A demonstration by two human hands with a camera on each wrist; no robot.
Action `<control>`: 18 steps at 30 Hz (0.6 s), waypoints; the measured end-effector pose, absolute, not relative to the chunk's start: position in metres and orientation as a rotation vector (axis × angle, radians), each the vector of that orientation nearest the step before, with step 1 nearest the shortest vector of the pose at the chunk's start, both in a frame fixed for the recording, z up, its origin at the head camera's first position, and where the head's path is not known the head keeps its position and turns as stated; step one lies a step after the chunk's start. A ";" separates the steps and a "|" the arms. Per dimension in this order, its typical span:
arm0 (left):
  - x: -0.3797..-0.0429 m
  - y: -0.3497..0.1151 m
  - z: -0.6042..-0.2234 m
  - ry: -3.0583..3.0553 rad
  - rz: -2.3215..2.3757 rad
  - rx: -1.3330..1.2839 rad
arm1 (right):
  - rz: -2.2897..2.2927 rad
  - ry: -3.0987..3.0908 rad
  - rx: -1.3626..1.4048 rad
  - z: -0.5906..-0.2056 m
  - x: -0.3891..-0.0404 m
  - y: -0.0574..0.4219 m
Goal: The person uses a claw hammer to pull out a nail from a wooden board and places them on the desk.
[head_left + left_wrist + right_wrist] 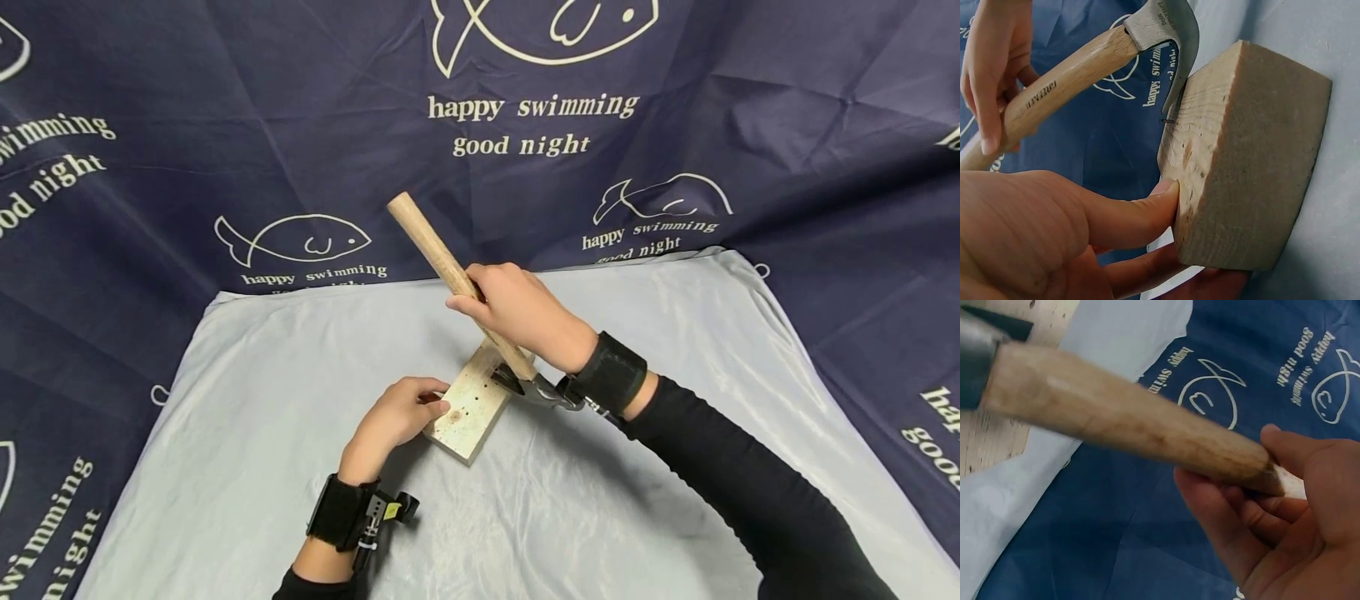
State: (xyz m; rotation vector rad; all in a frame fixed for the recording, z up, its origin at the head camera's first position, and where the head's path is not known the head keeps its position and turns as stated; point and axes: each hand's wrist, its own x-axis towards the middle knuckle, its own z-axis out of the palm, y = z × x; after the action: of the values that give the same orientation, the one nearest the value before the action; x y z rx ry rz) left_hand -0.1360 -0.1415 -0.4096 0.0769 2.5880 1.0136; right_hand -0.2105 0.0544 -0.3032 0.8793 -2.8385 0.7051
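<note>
In the right wrist view, the hammer's head [974, 362] is cut off.

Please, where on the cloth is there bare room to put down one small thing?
Free: the pale cloth between the left hand and the blue curtain on the left; also beyond the right sleeve, toward the right edge. Crowded: around the wood block, where the left hand pinches it and the right hand holds the hammer.

The head view looks forward and down over the table [262, 383]; both wrist views, closer in, share the hammer [1091, 72]
</note>
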 end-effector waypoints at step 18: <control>-0.139 -0.146 -0.411 2.573 1.056 0.077 | 0.696 -2.813 0.919 -0.303 -0.228 0.033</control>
State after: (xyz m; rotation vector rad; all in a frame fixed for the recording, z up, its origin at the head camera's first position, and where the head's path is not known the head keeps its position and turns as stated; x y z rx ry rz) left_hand -0.1386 -0.1464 -0.4112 0.0767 2.5732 1.0560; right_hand -0.2276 0.0333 -0.3031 0.9188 -2.8129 0.6957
